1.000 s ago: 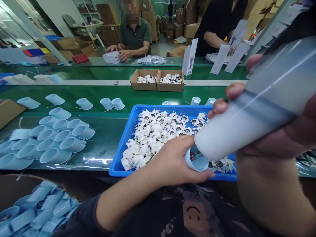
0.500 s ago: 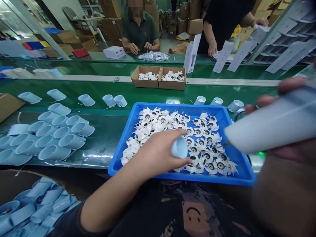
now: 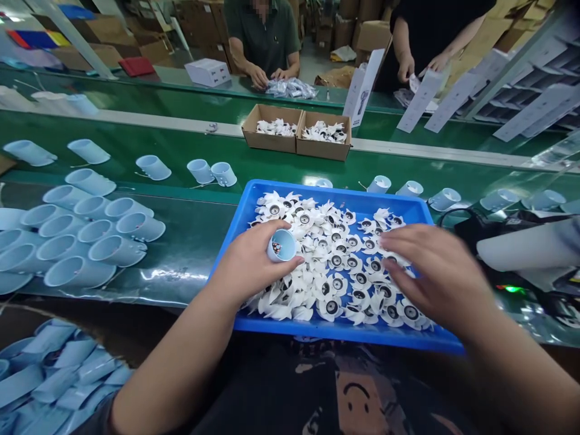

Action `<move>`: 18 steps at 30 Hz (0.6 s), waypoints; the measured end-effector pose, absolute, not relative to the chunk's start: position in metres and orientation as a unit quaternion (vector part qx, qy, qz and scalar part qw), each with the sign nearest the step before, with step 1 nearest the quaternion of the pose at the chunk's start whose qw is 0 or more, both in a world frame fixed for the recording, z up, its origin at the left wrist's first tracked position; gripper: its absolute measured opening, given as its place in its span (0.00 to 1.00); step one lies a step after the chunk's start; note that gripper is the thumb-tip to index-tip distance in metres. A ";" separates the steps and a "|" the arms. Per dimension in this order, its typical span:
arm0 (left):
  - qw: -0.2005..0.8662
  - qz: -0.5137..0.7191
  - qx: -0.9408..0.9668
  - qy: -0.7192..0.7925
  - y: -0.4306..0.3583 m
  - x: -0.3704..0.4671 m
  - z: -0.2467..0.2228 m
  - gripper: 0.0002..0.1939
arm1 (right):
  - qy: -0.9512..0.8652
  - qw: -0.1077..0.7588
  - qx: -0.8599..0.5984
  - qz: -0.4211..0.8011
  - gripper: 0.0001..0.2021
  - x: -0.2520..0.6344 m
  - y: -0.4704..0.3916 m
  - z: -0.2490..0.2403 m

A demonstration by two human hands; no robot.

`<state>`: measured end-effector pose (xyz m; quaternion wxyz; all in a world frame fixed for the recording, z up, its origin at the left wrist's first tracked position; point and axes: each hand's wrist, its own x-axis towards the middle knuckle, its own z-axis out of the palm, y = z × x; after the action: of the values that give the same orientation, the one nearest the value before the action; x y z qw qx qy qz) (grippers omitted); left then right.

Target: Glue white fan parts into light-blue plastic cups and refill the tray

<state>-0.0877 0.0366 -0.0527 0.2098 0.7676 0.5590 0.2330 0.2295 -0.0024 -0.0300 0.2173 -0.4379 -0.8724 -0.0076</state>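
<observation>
My left hand (image 3: pixel 256 257) grips a light blue cup-shaped housing (image 3: pixel 281 246) over the left part of a blue tray (image 3: pixel 348 333). The housing's open end faces up, and small parts show inside it. White fan wheels (image 3: pixel 332 307) with dark round centres fill much of the tray. My right hand (image 3: pixel 426 266) is above the tray's right side, its fingers apart and slightly blurred, close over some fan wheels. Nothing shows between those fingers. A white cylindrical object (image 3: pixel 525 244) lies or stands tilted to the right of the tray.
Many blue housings (image 3: pixel 81 271) stand at the left, with more heaped in a container (image 3: pixel 58 374) below. Further housings (image 3: pixel 154 167) line the green belt. Two cardboard boxes (image 3: pixel 323 151) hold fan wheels. Two people work across the belt, near white cartons (image 3: pixel 207 71).
My right hand has left the white cylindrical object and moved left over the tray. My left hand has shifted left with the housing, whose opening now faces up. The view has tilted and shifted.
</observation>
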 end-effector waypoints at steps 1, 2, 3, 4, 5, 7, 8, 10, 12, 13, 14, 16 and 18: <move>0.208 0.234 0.768 0.558 0.036 -0.088 -0.053 0.28 | -0.882 0.173 -0.437 0.017 0.14 0.214 0.006 -0.035; 0.207 0.237 0.769 0.557 0.035 -0.089 -0.053 0.28 | -0.890 0.126 -0.436 0.048 0.13 0.200 0.015 -0.040; 0.205 0.242 0.769 0.555 0.035 -0.090 -0.054 0.28 | -0.894 0.082 -0.434 0.080 0.14 0.189 0.027 -0.047; 0.204 0.247 0.770 0.552 0.034 -0.090 -0.054 0.28 | -0.896 0.048 -0.428 0.109 0.15 0.179 0.038 -0.053; 0.203 0.252 0.771 0.548 0.034 -0.090 -0.054 0.28 | -0.898 0.027 -0.418 0.132 0.16 0.171 0.050 -0.060; 0.206 0.258 0.772 0.543 0.033 -0.091 -0.055 0.29 | -0.908 0.011 -0.386 0.164 0.14 0.158 0.069 -0.070; 0.209 0.260 0.771 0.543 0.033 -0.091 -0.056 0.29 | -0.911 0.006 -0.370 0.181 0.13 0.153 0.076 -0.074; 0.217 0.263 0.769 0.541 0.033 -0.091 -0.056 0.28 | -0.911 0.003 -0.353 0.214 0.14 0.147 0.084 -0.077; 0.222 0.271 0.768 0.536 0.033 -0.092 -0.056 0.27 | -0.900 0.014 -0.361 0.242 0.15 0.144 0.084 -0.075; 0.223 0.281 0.765 0.535 0.033 -0.092 -0.056 0.26 | -0.891 0.026 -0.372 0.257 0.13 0.144 0.082 -0.072; 0.226 0.292 0.759 0.536 0.032 -0.093 -0.056 0.26 | -0.879 0.042 -0.386 0.276 0.12 0.145 0.078 -0.068; 0.230 0.319 0.740 0.545 0.031 -0.094 -0.054 0.28 | -0.854 0.076 -0.408 0.314 0.11 0.150 0.066 -0.059; 0.242 0.338 0.727 0.547 0.029 -0.096 -0.052 0.29 | -0.803 0.139 -0.414 0.406 0.14 0.158 0.051 -0.049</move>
<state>-0.0955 0.0287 -0.0524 0.2417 0.7271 0.5467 0.3376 0.1578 0.0509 -0.0494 0.1391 -0.4142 -0.8028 0.4057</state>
